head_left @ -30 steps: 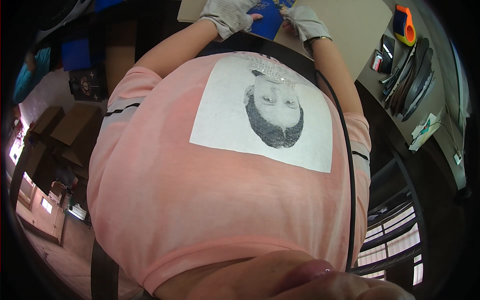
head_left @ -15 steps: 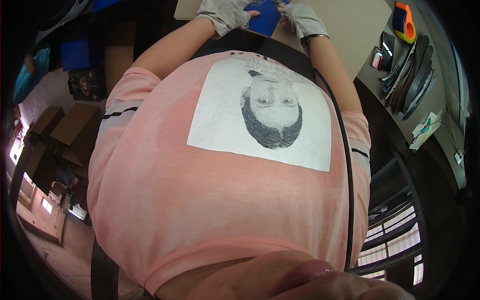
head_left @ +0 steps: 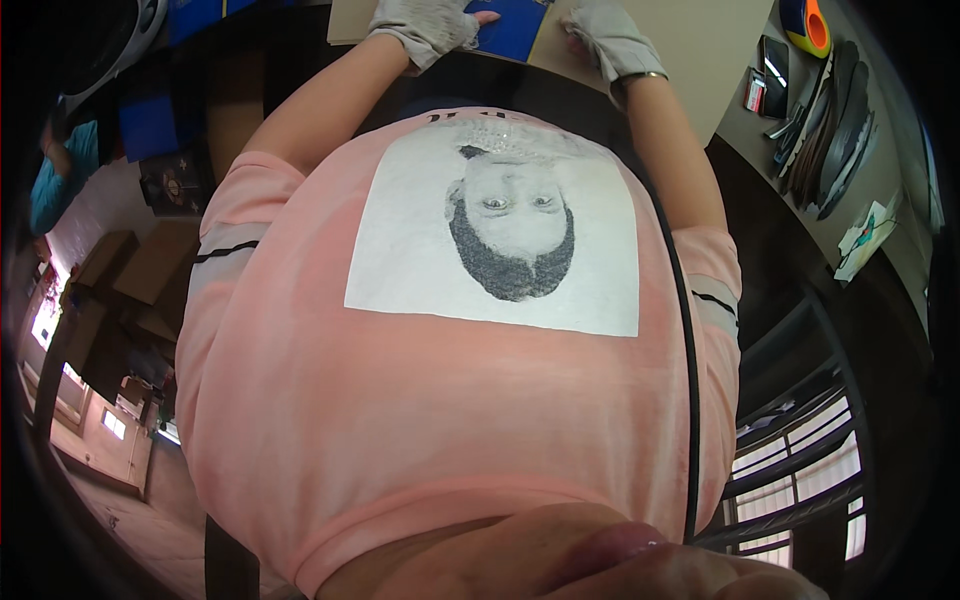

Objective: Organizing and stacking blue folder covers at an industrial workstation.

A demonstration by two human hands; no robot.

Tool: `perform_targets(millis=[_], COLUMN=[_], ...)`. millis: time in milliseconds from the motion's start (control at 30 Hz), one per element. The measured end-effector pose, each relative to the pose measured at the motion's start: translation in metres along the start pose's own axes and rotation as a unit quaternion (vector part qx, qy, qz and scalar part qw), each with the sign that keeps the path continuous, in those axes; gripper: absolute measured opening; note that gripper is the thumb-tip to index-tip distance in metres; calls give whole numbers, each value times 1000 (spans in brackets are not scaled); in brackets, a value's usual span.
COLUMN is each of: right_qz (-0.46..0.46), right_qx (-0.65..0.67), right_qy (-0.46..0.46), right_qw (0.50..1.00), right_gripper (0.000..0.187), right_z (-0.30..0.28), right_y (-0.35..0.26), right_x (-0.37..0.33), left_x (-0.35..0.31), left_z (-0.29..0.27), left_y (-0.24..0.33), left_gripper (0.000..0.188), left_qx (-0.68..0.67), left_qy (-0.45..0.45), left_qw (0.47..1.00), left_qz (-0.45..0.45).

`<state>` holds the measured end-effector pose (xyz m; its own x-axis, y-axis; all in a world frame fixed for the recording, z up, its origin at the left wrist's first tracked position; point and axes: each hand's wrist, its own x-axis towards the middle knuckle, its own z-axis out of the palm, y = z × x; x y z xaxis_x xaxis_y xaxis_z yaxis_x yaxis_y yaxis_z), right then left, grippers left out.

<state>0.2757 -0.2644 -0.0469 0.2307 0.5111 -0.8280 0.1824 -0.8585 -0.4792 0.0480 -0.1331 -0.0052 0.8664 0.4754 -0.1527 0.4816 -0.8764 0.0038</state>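
Left hand (head_left: pixel 425 27) is thumbing the blue sheet (head_left: pixel 516 32), likely light, flexible, best edge-held; can't tell if its fingers or the right hand's (head_left: pixel 606 42) are clamping.

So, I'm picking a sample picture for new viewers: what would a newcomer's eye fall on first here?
Probably the pink shirt filling the middle, with its upside-down black-and-white portrait print. Next, at the top edge, the blue piece between two pale-gloved hands: the left hand has its thumb on it, the right hand is just beside it. The orange-and-blue tool stands out at upper right.
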Motion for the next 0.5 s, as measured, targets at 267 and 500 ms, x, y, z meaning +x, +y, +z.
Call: perform_targets(millis=[267, 500], right_qz=[-21, -254], right_qx=[172, -58], right_qy=[121, 376], right_qw=[977, 889], right_gripper=[21, 33], right_z=[-3, 37], right_y=[96, 67], right_x=[4, -56], left_x=[5, 6], left_z=[-6, -22], left_y=[5, 5], left_gripper=[87, 87], left_qx=[-1, 6], left_qy=[-6, -44], left_qw=[1000, 999], left_qz=[6, -4])
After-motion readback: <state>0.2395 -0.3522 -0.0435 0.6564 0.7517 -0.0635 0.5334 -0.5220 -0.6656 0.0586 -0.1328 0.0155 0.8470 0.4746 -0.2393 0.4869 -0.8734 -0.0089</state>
